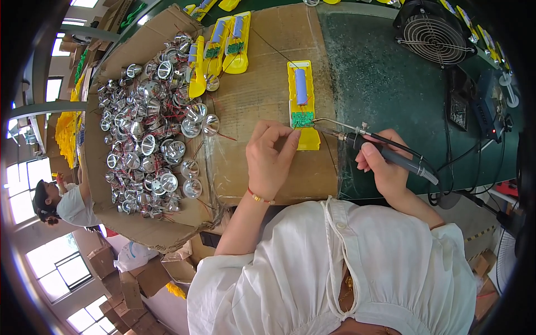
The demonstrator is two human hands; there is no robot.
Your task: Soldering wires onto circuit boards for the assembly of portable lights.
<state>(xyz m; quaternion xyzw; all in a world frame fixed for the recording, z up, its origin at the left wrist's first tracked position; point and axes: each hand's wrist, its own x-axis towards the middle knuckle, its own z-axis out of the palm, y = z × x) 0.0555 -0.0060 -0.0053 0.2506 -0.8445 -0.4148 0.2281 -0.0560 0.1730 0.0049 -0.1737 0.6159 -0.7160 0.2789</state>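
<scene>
A yellow plastic housing lies on the cardboard in front of me, with a blue cylindrical battery and a small green circuit board in it. My right hand grips a soldering iron with a thin feed tube along it; its tip reaches the board's right side. At the board's lower left edge, my left hand has thumb and forefinger pinched on a thin wire, mostly hidden by the fingertips. Dark wires run out from the housing.
Left, a cardboard tray holds many silver reflector cups with red wires. More yellow housings with batteries and boards lie at the far left. A fan stands far right, near a blue soldering station. Another person is at the left.
</scene>
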